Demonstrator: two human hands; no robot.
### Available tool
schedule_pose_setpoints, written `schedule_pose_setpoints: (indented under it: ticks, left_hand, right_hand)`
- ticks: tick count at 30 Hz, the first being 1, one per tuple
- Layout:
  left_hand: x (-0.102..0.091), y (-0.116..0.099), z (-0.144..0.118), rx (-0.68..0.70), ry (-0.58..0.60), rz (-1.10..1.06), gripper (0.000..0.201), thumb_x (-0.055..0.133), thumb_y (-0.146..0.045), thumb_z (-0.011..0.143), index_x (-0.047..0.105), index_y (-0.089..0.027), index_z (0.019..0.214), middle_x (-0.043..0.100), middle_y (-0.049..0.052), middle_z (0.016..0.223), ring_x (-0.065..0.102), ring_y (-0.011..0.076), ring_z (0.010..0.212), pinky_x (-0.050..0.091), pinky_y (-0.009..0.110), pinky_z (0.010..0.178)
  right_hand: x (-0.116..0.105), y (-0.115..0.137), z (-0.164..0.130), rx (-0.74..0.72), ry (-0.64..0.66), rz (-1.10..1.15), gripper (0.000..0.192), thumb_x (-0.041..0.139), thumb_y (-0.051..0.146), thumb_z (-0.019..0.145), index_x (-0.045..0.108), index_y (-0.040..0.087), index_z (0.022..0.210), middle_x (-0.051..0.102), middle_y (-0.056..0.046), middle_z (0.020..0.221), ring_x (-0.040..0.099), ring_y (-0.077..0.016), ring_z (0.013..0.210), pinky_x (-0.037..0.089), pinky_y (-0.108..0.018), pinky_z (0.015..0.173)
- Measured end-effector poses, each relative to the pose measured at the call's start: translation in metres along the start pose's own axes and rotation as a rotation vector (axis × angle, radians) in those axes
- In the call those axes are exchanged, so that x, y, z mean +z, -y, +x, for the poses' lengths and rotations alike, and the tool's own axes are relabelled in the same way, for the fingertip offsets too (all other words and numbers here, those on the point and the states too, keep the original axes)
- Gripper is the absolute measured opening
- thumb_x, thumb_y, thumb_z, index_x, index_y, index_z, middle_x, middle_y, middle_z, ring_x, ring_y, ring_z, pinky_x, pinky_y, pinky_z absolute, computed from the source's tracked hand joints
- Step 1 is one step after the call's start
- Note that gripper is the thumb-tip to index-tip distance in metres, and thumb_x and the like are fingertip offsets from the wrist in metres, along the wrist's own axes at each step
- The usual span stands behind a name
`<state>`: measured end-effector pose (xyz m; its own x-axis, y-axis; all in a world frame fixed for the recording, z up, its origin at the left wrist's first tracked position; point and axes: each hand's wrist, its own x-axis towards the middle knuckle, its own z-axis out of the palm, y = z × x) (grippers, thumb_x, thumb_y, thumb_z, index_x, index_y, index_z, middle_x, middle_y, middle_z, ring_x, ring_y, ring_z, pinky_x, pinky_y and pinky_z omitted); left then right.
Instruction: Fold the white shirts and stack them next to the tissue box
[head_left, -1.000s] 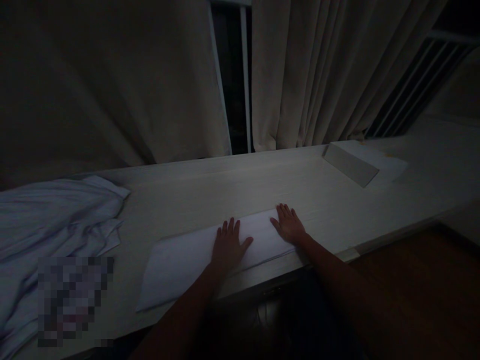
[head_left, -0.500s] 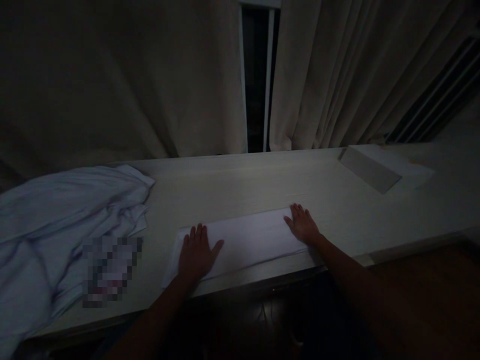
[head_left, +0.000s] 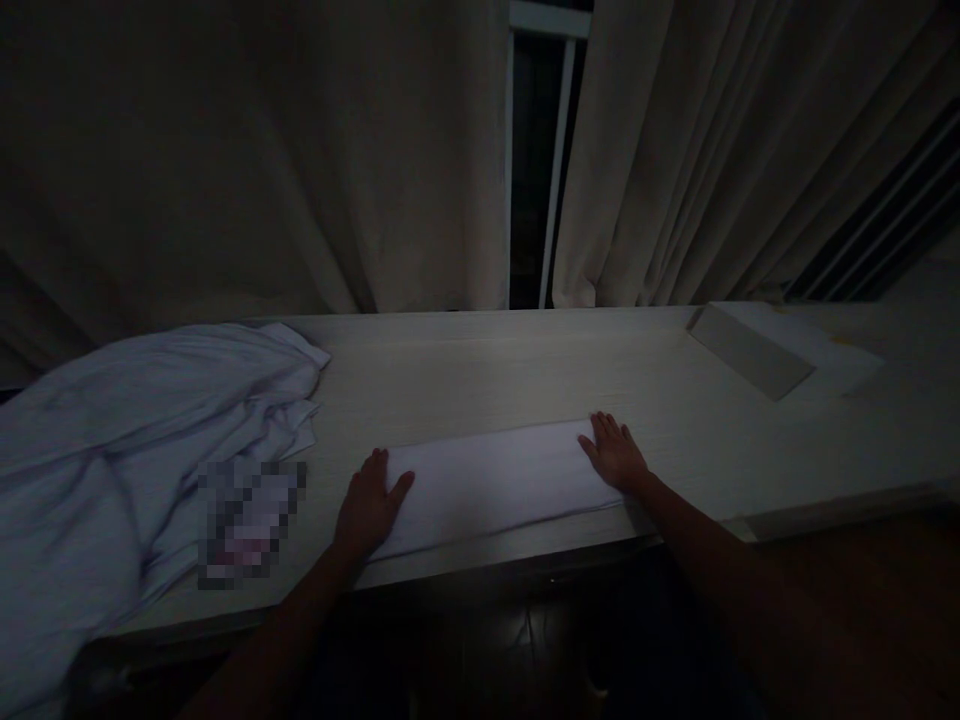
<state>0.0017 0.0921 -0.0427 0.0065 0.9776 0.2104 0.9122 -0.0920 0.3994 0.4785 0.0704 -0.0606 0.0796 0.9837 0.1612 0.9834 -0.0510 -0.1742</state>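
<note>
A: Left hand (head_left: 370, 508): state and position?

B: Released; palm down, fingers extended, thumb angled inward over the left end of the folded white cloth (head_left: 495, 480).

A: Right hand (head_left: 616, 455)?

B: Likewise released; laid flat at the right end of the cloth, fingers directed toward the rear, thumb turned inward onto the fabric.

A: Location of the cloth?

B: Between the two hands, near the front edge of the pale wooden ledge (head_left: 465, 385); it forms a long, flat strip, its right end set slightly farther back than its left.

A: Adjacent items, left side?

B: A heap of crumpled white fabric (head_left: 187, 390), spread to the front edge; a pixelated patch (head_left: 255, 525) masks an item at its near right side; the item cannot be identified.

A: Right side?

B: A pale box-like object (head_left: 757, 350) with a grey front face, at the rear, well apart from the right hand; a white sheet (head_left: 855, 370) lies just beside it.

A: Background?

B: Beige curtains (head_left: 420, 180), hanging behind the ledge; a white window frame (head_left: 551, 20) shows in the gap; lighting is dim.
</note>
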Motion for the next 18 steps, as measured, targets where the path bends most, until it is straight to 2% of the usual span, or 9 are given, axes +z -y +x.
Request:
schedule_pose_setpoints:
  ticks: [2, 4, 6, 9, 11, 13, 16, 18]
  left_hand:
    - [-0.015, 0.005, -0.009, -0.112, -0.077, -0.155, 0.071, 0.036, -0.059, 0.089, 0.041, -0.012, 0.143, 0.046, 0.015, 0.147, 0.046, 0.0276, 0.132, 0.038, 0.043, 0.108]
    - [-0.032, 0.013, -0.022, -0.222, -0.106, -0.254, 0.064, 0.039, -0.060, 0.088, 0.054, -0.015, 0.131, 0.060, 0.013, 0.131, 0.058, 0.0266, 0.117, 0.045, 0.041, 0.099]
    - [-0.048, 0.022, -0.036, -0.292, -0.059, -0.291, 0.056, 0.043, -0.062, 0.085, 0.063, -0.018, 0.114, 0.068, 0.009, 0.115, 0.063, 0.0254, 0.105, 0.049, 0.039, 0.092]
    - [-0.062, 0.034, -0.052, -0.334, 0.089, -0.266, 0.049, 0.048, -0.063, 0.081, 0.067, -0.022, 0.099, 0.071, 0.004, 0.101, 0.065, 0.0240, 0.095, 0.049, 0.035, 0.083]
    - [-0.064, 0.035, -0.057, -0.324, 0.186, -0.207, 0.049, 0.050, -0.066, 0.079, 0.068, -0.023, 0.094, 0.072, 0.003, 0.094, 0.066, 0.0235, 0.090, 0.048, 0.033, 0.078]
    - [-0.061, 0.034, -0.058, -0.275, 0.235, -0.135, 0.052, 0.050, -0.070, 0.076, 0.068, -0.022, 0.087, 0.071, 0.004, 0.089, 0.066, 0.0231, 0.085, 0.046, 0.032, 0.076]
    - [-0.053, 0.033, -0.056, -0.171, 0.214, -0.071, 0.052, 0.049, -0.069, 0.077, 0.066, -0.020, 0.080, 0.070, 0.006, 0.089, 0.064, 0.0227, 0.085, 0.045, 0.032, 0.076]
    - [-0.049, 0.034, -0.053, -0.163, 0.188, -0.077, 0.050, 0.048, -0.066, 0.079, 0.067, -0.020, 0.083, 0.069, 0.007, 0.094, 0.063, 0.0222, 0.087, 0.044, 0.031, 0.076]
  right_hand:
    - [0.000, 0.000, 0.000, 0.000, -0.003, -0.007, 0.079, 0.015, 0.064, 0.096, 0.023, 0.009, 0.153, 0.020, -0.014, 0.159, 0.010, -0.0284, 0.148, 0.008, -0.048, 0.118]
    - [0.000, 0.000, -0.001, -0.003, -0.005, -0.015, 0.079, 0.015, 0.063, 0.096, 0.023, 0.009, 0.153, 0.020, -0.014, 0.159, 0.010, -0.0286, 0.148, 0.008, -0.049, 0.118]
    - [0.000, 0.001, -0.001, -0.009, -0.009, -0.022, 0.078, 0.016, 0.063, 0.096, 0.023, 0.009, 0.153, 0.019, -0.014, 0.159, 0.010, -0.0289, 0.148, 0.008, -0.049, 0.118]
    - [0.001, 0.001, -0.002, -0.013, -0.007, -0.044, 0.078, 0.015, 0.062, 0.097, 0.024, 0.008, 0.153, 0.021, -0.015, 0.159, 0.011, -0.0293, 0.147, 0.009, -0.049, 0.118]
    - [0.002, 0.001, -0.002, -0.010, -0.007, -0.067, 0.078, 0.014, 0.061, 0.097, 0.024, 0.008, 0.153, 0.021, -0.015, 0.159, 0.011, -0.0291, 0.147, 0.010, -0.050, 0.118]
    - [0.003, 0.000, -0.002, -0.005, -0.007, -0.089, 0.077, 0.012, 0.061, 0.097, 0.023, 0.009, 0.153, 0.021, -0.014, 0.159, 0.012, -0.0290, 0.147, 0.012, -0.051, 0.117]
    - [-0.002, 0.001, -0.002, -0.009, -0.004, -0.120, 0.076, 0.013, 0.059, 0.097, 0.024, 0.008, 0.152, 0.022, -0.015, 0.158, 0.013, -0.0299, 0.147, 0.012, -0.052, 0.117]
    - [-0.009, 0.006, -0.003, -0.015, -0.023, -0.149, 0.075, 0.014, 0.058, 0.098, 0.028, 0.007, 0.151, 0.023, -0.017, 0.158, 0.013, -0.0314, 0.147, 0.010, -0.055, 0.116]
